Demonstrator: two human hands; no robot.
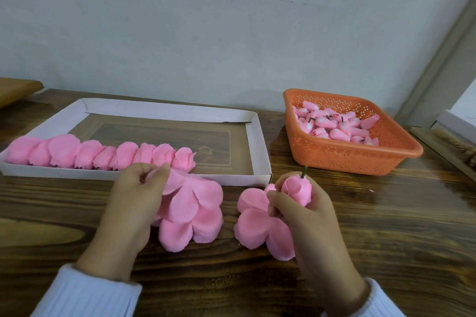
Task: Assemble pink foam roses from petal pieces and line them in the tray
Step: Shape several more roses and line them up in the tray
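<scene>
Left hand [139, 193] fingers curled, pinching top edge of flat petal piece [195, 213] on surface [386, 226]. Right hand [304, 211] fingers wrapped round rosebud [296, 188], stem up; second petal piece [255, 224] just below them. Finished roses [103, 154] in tray [255, 136] beyond left fingers.

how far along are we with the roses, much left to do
Done: one row of finished roses lines the near side of the tray, stopping short of its right end. In hand: the right hand holds a bud on its stem, and the left hand pinches a petal piece. Left: most of the tray is bare, and the orange basket holds many buds.
</scene>
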